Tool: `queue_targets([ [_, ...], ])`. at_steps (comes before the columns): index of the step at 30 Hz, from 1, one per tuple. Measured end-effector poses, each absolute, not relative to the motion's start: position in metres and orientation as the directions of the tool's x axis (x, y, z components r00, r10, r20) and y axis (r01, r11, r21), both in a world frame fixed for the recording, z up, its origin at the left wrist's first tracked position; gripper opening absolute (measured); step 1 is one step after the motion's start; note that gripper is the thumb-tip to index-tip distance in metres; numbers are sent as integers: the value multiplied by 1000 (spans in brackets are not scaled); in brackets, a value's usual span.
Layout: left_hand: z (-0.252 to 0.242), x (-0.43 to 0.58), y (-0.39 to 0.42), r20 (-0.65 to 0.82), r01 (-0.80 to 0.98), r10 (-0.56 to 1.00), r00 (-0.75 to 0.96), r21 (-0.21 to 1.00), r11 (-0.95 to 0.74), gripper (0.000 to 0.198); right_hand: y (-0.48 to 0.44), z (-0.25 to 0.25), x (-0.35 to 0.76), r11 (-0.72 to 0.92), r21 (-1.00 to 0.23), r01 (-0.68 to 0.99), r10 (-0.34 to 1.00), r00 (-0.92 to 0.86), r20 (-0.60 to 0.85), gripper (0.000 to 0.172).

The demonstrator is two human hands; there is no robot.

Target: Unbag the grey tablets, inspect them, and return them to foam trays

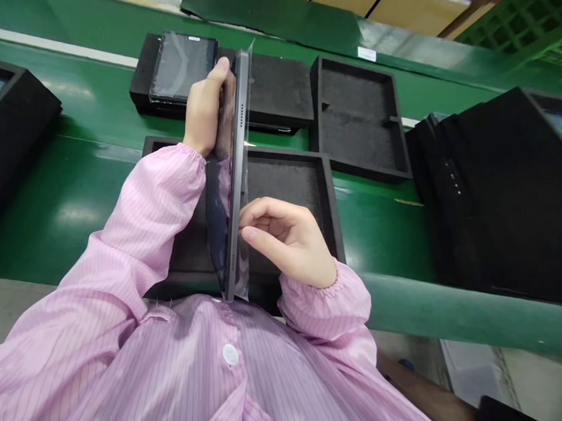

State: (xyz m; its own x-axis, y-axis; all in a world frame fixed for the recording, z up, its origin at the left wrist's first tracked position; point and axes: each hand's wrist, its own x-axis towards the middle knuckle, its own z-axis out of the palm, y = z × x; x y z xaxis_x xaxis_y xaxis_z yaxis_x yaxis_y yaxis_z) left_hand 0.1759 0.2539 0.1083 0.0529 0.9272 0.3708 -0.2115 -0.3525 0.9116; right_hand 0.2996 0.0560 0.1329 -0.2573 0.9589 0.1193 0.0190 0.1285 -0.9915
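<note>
My left hand (204, 106) grips the upper part of a dark grey tablet (236, 170), which stands on its long edge with speaker slots showing along that side. A clear plastic film (243, 277) sticks out past the tablet's edge. My right hand (284, 236) is curled beside the lower part of the tablet, its thumb and index fingertips at the edge. Whether those fingers pinch the film is hidden. Below the tablet lies a black foam tray (282, 182). A second tablet (182, 66) lies in a foam tray at the far side.
A green conveyor belt (74, 206) carries the trays, including a black foam tray with a recess (359, 114). Tall black foam stacks (488, 202) rise at the right, with another (12, 121) at the left. A green rail (464, 314) runs along the near side.
</note>
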Motion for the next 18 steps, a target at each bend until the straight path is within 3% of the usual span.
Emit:
queue_targets([
  [18,123,180,232,488,-210,870,64,859,-466,68,48,141,294,139,-990,23,939,-321,124,20],
])
